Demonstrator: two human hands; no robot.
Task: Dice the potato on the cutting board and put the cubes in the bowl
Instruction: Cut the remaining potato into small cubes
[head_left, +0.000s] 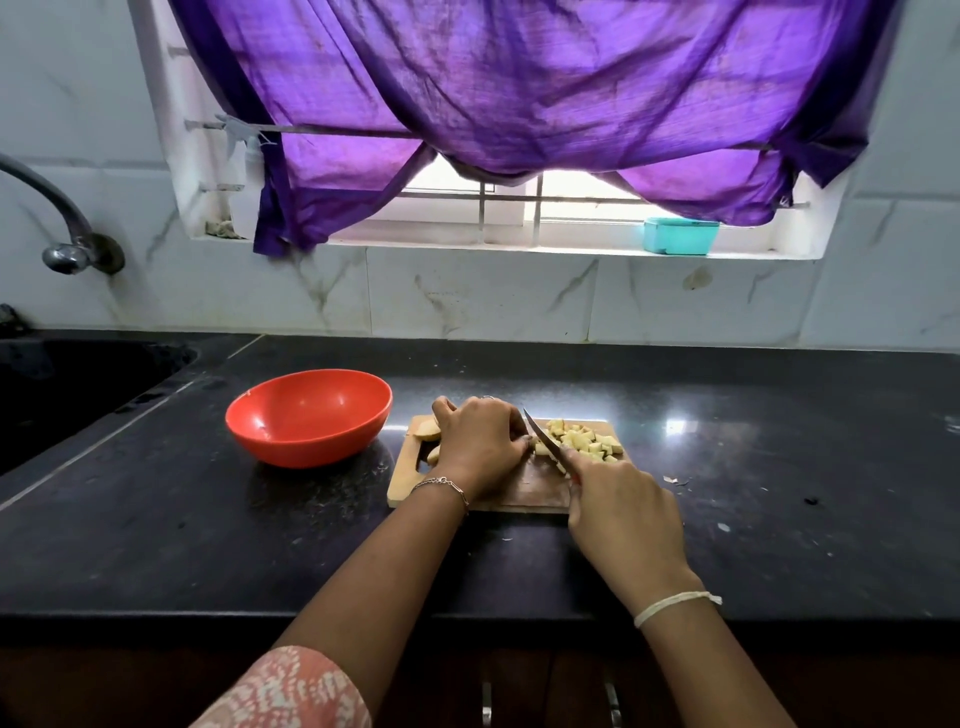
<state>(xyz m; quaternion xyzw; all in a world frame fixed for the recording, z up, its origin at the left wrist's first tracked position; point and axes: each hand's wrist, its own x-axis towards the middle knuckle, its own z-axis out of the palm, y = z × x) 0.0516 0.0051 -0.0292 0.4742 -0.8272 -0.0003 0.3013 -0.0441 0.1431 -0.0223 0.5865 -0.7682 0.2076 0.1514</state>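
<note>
Sleeve (291, 691): pink and patterned, bottom left of the frame, on the left arm.
Right hand (623, 512): right of centre; fingers are wrapped round the handle of the knife (545, 439), and the handle is hidden in the fist.
Left hand (480, 444): centre of the frame; fingers are curled down over part of the potato (428, 430), pinning it to the board. The piece under the hand is almost wholly hidden.
Knife blade: slants up and left from the right hand, tip raised, edge just beside the left fingertips.
Cutting board (519, 493): wooden, centre of the frame, on the black counter (208, 545).
Cubes (587, 441): pale heap on the upper right of the board, right of the blade.
Uncut potato: skin-on pieces at the board's upper left corner, beside the left hand.
Bowl (311, 415): red, left of the board, near it but apart; nothing in it.
Done, by judgement: a good share of the dicing.
Left, by judgement: the piece in hand, the skin-on pieces, then moving every cube to the bowl.
Sink (78, 384): dark, far left edge.
Tap (67, 244): metal, on the wall, upper left.
Curtain (519, 78): purple, across the top, over the window.
Box (680, 236): teal, on the sill, upper right.
</note>
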